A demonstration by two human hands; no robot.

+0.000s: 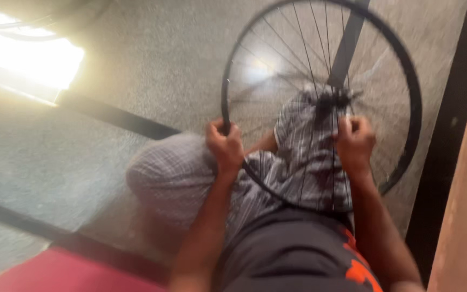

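1. The bicycle wheel (320, 103) stands on the person's checked lap (298, 167), propped there for support.
2. The left hand (225, 146) clenches the rim, steadying it.
3. The right hand (355, 143) closes near the hub (333, 100); its grip blurs.
4. Beyond lies grey floor (152, 59).

Bike repair spot: spoked wheel (320, 103), bare concrete floor (152, 70).

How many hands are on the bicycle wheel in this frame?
2. The left hand grips the wheel at its left rim; the right hand holds the spokes just below the hub.
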